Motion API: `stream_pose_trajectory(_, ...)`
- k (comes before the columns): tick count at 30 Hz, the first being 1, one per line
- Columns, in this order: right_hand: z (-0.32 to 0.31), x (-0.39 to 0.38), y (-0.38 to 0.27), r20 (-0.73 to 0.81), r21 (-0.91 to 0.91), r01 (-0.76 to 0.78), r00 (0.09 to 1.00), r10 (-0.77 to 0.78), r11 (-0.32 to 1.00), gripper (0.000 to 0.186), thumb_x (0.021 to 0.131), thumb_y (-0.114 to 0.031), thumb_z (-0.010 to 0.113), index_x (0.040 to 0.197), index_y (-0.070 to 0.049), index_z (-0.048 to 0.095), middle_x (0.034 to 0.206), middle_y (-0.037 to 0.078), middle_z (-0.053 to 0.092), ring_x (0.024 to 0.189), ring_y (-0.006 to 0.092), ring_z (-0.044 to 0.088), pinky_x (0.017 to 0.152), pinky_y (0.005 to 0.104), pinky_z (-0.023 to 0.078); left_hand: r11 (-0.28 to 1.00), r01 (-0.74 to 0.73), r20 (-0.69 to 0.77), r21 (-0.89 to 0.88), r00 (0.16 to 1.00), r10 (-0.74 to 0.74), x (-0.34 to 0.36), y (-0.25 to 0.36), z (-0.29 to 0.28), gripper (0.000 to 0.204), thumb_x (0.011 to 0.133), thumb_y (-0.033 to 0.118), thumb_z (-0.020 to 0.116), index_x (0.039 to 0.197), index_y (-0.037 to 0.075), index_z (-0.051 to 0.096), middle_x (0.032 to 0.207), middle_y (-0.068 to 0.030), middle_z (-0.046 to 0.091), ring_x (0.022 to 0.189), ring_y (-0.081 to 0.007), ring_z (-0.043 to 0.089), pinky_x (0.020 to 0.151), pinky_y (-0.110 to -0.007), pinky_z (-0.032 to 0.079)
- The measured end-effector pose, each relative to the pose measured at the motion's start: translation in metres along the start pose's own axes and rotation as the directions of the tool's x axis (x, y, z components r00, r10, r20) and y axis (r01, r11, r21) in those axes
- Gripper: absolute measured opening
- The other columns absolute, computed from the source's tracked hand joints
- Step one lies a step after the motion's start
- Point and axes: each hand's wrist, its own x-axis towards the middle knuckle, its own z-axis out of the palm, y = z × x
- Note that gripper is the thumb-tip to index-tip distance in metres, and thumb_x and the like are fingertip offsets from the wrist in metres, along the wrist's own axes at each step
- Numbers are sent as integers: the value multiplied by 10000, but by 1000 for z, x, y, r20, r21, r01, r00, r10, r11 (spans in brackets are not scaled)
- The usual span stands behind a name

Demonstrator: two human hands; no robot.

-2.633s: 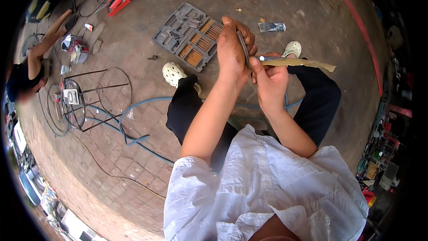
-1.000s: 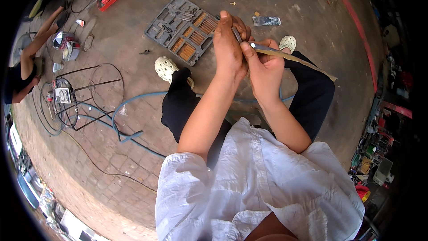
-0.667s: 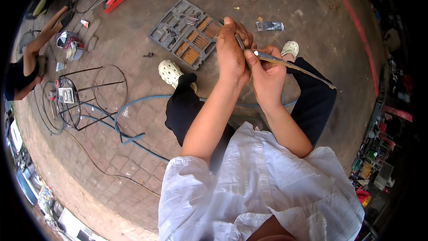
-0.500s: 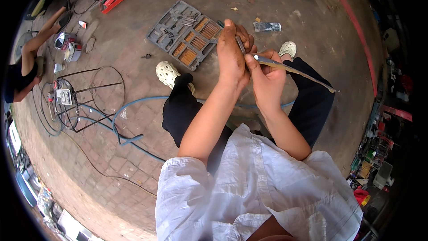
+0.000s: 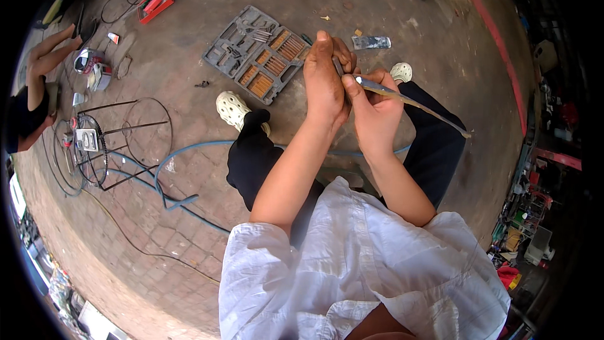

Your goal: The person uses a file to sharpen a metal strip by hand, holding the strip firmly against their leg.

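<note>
My left hand is raised in front of me with its fingers curled around a small dark metal bar. Its thumb points up and away. Close beside it, my right hand pinches a long, narrow strip, grey-blue near the thumb and tan along the edge. One end of the strip lies by the dark bar; the other sticks out to the right above my knee. Whether strip and bar touch is hidden by the fingers. Both hands look dirty. Beyond them an open grey tool case lies on the floor.
A blue hose crosses the floor by my feet. At left are a black wire frame, a paint bucket, a red toolbox and another person's legs. A worn dark flat piece lies ahead; clutter lines the right.
The whole view has shifted slightly. Both hands keep nearly the same place and grip, with the strip and the bar only slightly moved.
</note>
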Motion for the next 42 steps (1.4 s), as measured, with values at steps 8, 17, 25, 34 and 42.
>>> stream_pose_trajectory(8, 8, 0, -1, -12, -79, 2, 1000, -3, 997, 210, 773, -89, 749, 749, -28, 550, 686, -32, 536, 616, 33, 433, 542, 186, 352, 993, -114, -12, 43, 993, 114, 1, 0, -7, 412, 989, 325, 433, 657, 83, 401, 613, -21, 413, 577, -111, 388, 528, -257, 354)
stream_pose_trajectory(17, 12, 7, -2, 49, -273, 183, 983, -177, 944, 179, 789, -43, 726, 790, -22, 548, 743, -14, 559, 695, 38, 484, 631, 187, 400, 969, -138, -123, 205, 978, 166, 0, -2, -6, 405, 992, 328, 430, 667, 86, 414, 621, -2, 419, 568, -88, 393, 516, -249, 361)
stream_pose_trajectory(25, 11, 5, 2, 55, -322, 211, 977, -205, 923, 191, 786, -46, 731, 760, -28, 543, 734, -13, 561, 683, 38, 469, 618, 186, 386, 970, -150, -102, 190, 980, 171, -1, -2, -11, 431, 990, 333, 426, 647, 72, 425, 616, -18, 444, 581, -97, 399, 567, -254, 364)
stream_pose_trajectory(34, 5, 7, 3, 31, -261, 198, 980, -197, 945, 225, 759, -65, 750, 752, -3, 534, 731, 17, 505, 662, 82, 456, 618, 222, 387, 980, -126, -62, 152, 989, 137, -3, -8, -11, 400, 986, 327, 449, 680, 69, 445, 622, -9, 456, 573, -79, 392, 542, -245, 357)
stream_pose_trajectory(42, 8, 9, -3, 1, -155, 80, 997, -81, 985, 230, 767, -64, 747, 747, -10, 524, 733, 10, 519, 665, 73, 462, 612, 216, 391, 992, -68, -67, 104, 995, 75, -4, -9, -8, 395, 992, 317, 433, 683, 70, 441, 630, 0, 438, 561, -72, 382, 520, -233, 361)
